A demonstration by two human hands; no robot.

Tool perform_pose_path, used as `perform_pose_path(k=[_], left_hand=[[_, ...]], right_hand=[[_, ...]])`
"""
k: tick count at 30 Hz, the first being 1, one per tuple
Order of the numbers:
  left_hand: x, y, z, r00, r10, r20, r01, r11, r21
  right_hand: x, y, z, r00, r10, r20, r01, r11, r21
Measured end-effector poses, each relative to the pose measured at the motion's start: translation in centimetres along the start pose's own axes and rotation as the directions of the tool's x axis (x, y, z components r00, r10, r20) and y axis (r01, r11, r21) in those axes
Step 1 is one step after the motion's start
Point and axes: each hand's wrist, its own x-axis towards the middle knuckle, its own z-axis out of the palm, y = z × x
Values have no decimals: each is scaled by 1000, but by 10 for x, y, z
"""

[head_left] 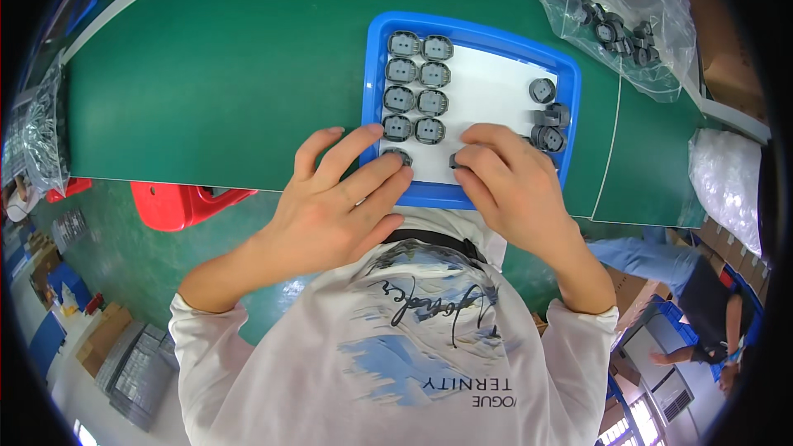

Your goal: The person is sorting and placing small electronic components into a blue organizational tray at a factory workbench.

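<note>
A blue tray (472,23) with a white bottom lies on the green table in front of me. Along its left side, small grey plastic parts (432,102) sit in two columns. My left hand (339,198) reaches over the near left corner, fingers spread, with fingertips on a grey part (400,157) at the column's near end. Near the tray's front edge, my right hand (512,186) pinches another grey part (453,161), mostly hidden by the fingers. Several loose dark grey parts (543,91) lie by the tray's right wall, some partly behind my right hand.
A clear plastic bag (615,25) of similar parts rests at the table's far right. Another clear bag (727,186) is at the right edge. A red stool (178,205) stands below the table's left side. Another person (702,297) is at the lower right, among cartons.
</note>
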Motion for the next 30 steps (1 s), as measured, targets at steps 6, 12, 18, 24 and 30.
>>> perform_pose_path(k=[6,12,18,24,30], left_hand=[[1,10,8,994,-103,-46,103,995,3],[-1,11,6,991,-131,-36,131,991,-16],[0,6,3,993,-116,-30,115,993,-32],[0,1,2,994,-107,-10,106,992,-69],[2,-2,2,993,-114,5,114,988,-101]], right_hand=[[-3,-5,-10,999,27,26,-24,993,-118],[4,-2,-14,990,8,142,0,998,-55],[14,-3,5,980,-132,152,142,988,-57],[19,-3,10,976,-170,133,180,982,-64],[17,-4,12,985,-138,101,147,985,-87]])
